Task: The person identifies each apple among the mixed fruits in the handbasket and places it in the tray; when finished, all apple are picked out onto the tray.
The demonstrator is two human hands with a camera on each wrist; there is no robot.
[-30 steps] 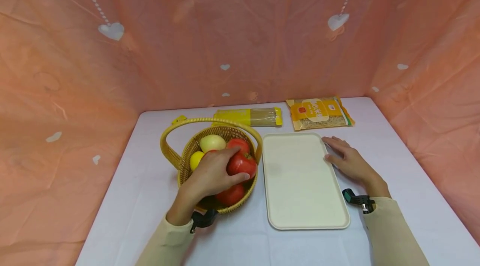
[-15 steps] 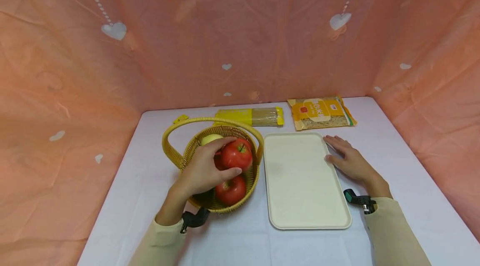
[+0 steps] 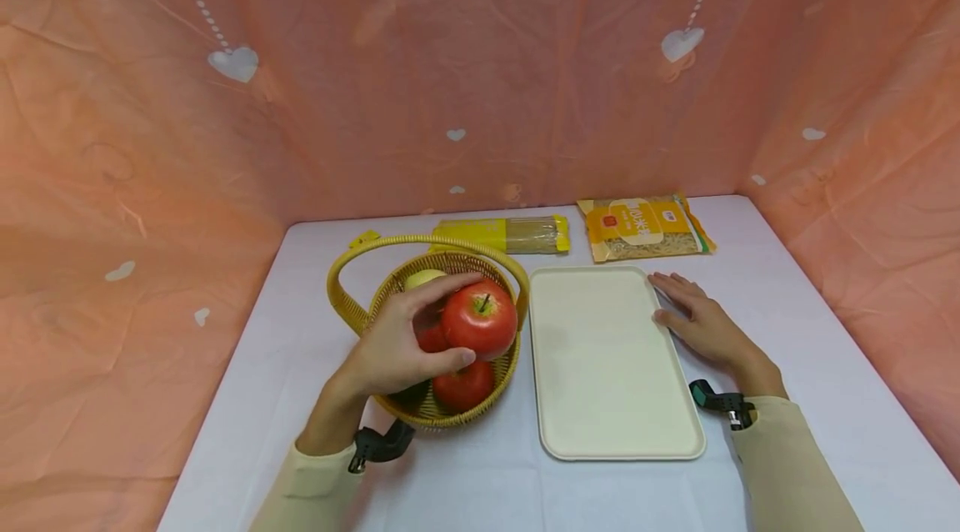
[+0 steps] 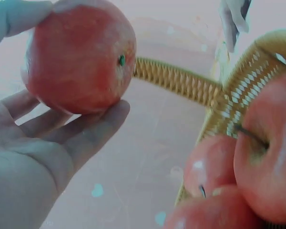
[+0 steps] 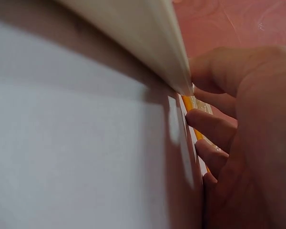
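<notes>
My left hand (image 3: 390, 348) grips a red apple (image 3: 480, 319) between thumb and fingers, stem side up, above the wicker basket (image 3: 333, 294). In the left wrist view the held apple (image 4: 81, 57) is apart from the other red apples (image 4: 271, 152) in the basket. Another red apple (image 3: 461, 388) lies at the basket's near side, and a pale yellow-green fruit (image 3: 423, 278) shows behind my fingers. My right hand (image 3: 701, 328) lies beside the cream tray (image 3: 615, 357), its thumb touching the right rim; in the right wrist view the fingers are loosely spread below that rim.
Behind the basket lies a yellow pack of long noodles (image 3: 502, 234). An orange-yellow food bag (image 3: 645, 228) lies behind the tray. The basket's arched handle (image 3: 427, 239) stands up over its far side. Pink cloth (image 3: 480, 82) hangs around the white table.
My left hand has lifted the red apple out from among the other fruit, drawing back slightly toward the left and nearer me. The right hand and tray have stayed in place.
</notes>
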